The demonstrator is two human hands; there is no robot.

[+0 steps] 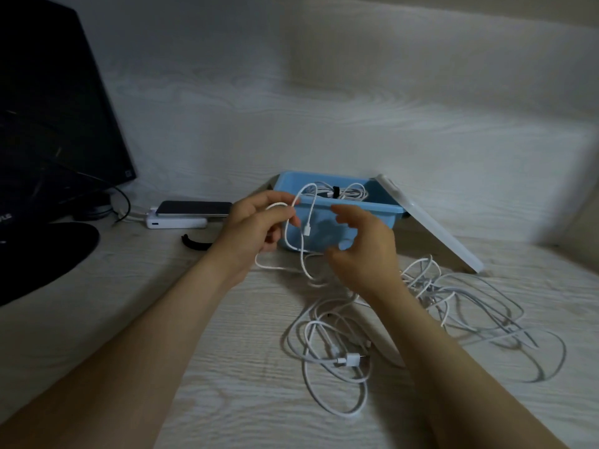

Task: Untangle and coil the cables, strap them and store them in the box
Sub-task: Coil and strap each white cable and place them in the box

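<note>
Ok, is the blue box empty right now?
No, a coiled white cable with a black strap round it lies inside the blue box.

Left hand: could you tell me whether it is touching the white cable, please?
Touching: the head view shows the left hand pinching the white cable between its fingers.

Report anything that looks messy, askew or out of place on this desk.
The white cables near the blue box lie in a knotted heap. The white lid leans tilted against the box, not on it. A black strap lies loose near the left hand, which pinches one cable.
</note>
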